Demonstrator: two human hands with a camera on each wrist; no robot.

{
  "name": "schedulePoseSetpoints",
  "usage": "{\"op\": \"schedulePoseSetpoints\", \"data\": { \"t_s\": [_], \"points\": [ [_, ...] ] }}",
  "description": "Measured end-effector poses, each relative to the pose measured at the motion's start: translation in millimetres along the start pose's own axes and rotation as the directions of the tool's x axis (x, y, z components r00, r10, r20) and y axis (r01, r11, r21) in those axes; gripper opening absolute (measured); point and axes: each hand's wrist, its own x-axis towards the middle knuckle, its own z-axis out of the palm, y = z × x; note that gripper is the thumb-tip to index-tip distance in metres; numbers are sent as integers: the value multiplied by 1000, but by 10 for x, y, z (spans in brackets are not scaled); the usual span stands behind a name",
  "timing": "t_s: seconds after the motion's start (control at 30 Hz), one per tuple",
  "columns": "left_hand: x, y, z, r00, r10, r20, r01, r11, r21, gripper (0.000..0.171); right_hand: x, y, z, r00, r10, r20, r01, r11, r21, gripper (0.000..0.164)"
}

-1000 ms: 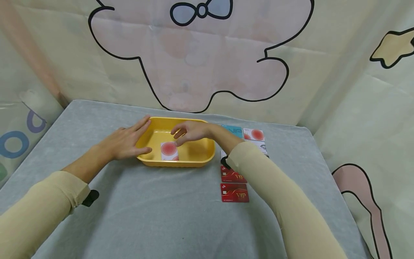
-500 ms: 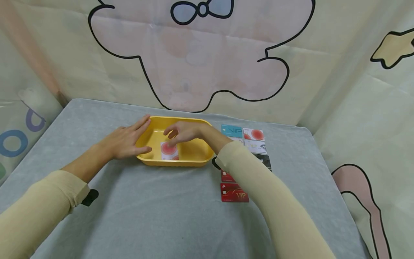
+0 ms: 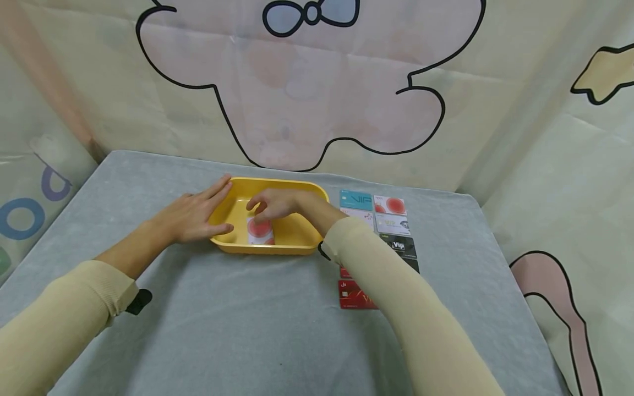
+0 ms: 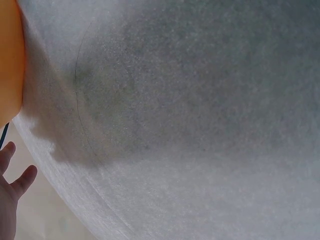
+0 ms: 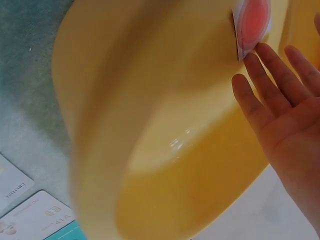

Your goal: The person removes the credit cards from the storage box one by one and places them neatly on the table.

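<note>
A white card with a red circle (image 3: 261, 235) lies in the left part of a yellow plastic tray (image 3: 277, 249). My left hand (image 3: 195, 217) is at the tray's left end, fingers spread along the rim. Over the tray, my right hand (image 3: 277, 203) reaches down to the card's upper edge. The right wrist view has the fingers of the right hand (image 5: 287, 110) extended, tips beside the edge of the card (image 5: 253, 22); whether they touch it I cannot tell. Only part of the left hand (image 4: 9, 205) shows in the left wrist view.
Right of the tray, several cards lie in two columns, among them a teal VIP card (image 3: 355, 199), a black Vip card (image 3: 398, 245) and a red card (image 3: 354, 297). My right sleeve covers some. A grey cloth (image 3: 223, 330) covers the table; a patterned curtain hangs behind.
My right hand has moved left and slightly down to the card with the red circle, and the right forearm followed. The left hand and tray have stayed nearly in place.
</note>
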Motion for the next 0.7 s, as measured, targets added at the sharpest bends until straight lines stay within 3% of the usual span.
{"op": "schedulePoseSetpoints", "data": {
  "t_s": [0.4,0.7],
  "points": [
    [2,5,-14,1000,4,1,-4,1000,4,92,10,11,36,999,-41,11,41,999,-11,45],
    [8,-5,4,1000,-12,0,12,1000,0,93,12,-19,42,1000,-3,1,3,1000,21,42]
  ]
}}
